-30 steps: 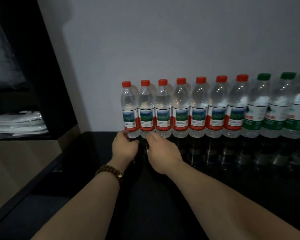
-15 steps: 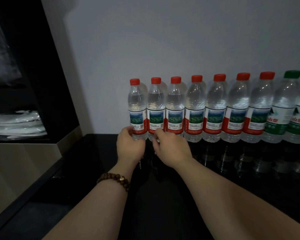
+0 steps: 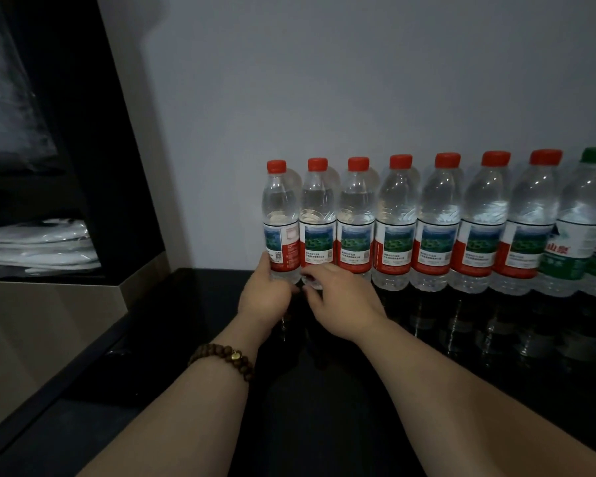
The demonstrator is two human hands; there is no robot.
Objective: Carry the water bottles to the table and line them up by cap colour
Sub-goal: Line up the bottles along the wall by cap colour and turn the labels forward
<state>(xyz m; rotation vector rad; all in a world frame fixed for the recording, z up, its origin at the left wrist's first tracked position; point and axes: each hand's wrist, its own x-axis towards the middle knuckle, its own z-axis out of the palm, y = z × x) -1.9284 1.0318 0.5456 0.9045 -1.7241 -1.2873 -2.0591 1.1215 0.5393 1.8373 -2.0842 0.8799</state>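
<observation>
The left hand (image 3: pixel 264 297) cups the base of the end bottle (image 3: pixel 281 228), fingers curled round it; the right hand (image 3: pixel 341 304) rests its fingertips on the foot of the second bottle (image 3: pixel 318 232), though the dim light hides whether it truly grips. The red-capped bottles stand upright, touching, along the wall on the glossy black table (image 3: pixel 324 425), with a green-capped bottle (image 3: pixel 589 232) at the far right. A hard nudge low down could tip one tall, thin-walled, ribbed bottle into its neighbours. Smooth plastic on a slick top slides readily.

Grey wall (image 3: pixel 358 80) — black shelving (image 3: pixel 93 132) (folded white plastic (image 3: pixel 38 246) inside), left.
</observation>
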